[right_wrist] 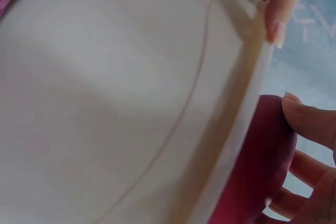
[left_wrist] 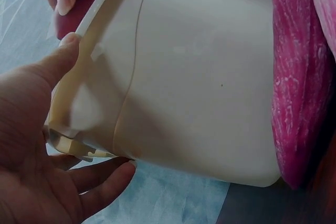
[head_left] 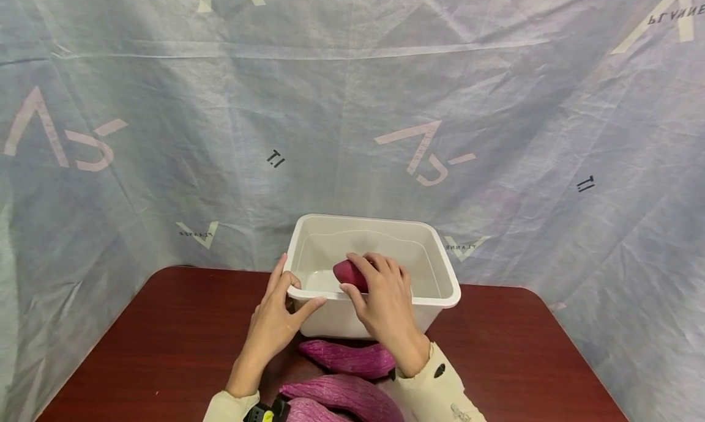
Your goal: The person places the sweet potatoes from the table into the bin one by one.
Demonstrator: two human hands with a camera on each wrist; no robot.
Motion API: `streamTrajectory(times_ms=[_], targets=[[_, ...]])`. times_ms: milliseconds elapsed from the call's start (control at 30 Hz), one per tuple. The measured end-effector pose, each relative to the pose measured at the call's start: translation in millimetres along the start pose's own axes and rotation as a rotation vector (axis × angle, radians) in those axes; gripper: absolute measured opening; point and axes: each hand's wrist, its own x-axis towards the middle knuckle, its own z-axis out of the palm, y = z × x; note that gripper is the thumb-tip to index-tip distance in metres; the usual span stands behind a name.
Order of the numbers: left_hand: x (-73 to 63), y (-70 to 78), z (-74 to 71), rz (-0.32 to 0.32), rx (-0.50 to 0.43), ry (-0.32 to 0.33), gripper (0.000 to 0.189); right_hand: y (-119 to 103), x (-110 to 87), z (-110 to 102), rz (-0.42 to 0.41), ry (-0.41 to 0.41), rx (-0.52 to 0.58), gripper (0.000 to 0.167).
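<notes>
A white plastic bin [head_left: 374,222] stands on the table, its top open. My left hand [head_left: 272,324] grips its front left corner, thumb on the front rim and fingers around the side; in the left wrist view the thumb presses the rim. My right hand [head_left: 385,293] reaches over the front rim and holds a smooth dark-red, rounded oblong thing [head_left: 348,275] between thumb and fingers at the bin's mouth. The right wrist view shows the dark-red thing [right_wrist: 262,150] just beyond the rim. Its far part is hidden by the fingers and bin wall.
Several long, streaked magenta-purple things resembling sweet potatoes [head_left: 347,358] lie between the bin and the person, partly under the forearms. The dark red wooden table [head_left: 496,342] extends to both sides. A grey printed cloth [head_left: 330,104] hangs behind it.
</notes>
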Motion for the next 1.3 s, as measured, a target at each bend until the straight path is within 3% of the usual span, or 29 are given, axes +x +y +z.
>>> streamTrajectory(times_ms=[567,1300], targets=[[-0.4,-0.1,0.3,0.011,-0.004,-0.001,0.051,14.0,12.3,23.1,0.013,-0.016,-0.049,0.047],[0.4,0.7,0.2,0.012,-0.018,0.007,0.052,33.1,36.8,38.4,0.15,-0.127,-0.054,0.048]])
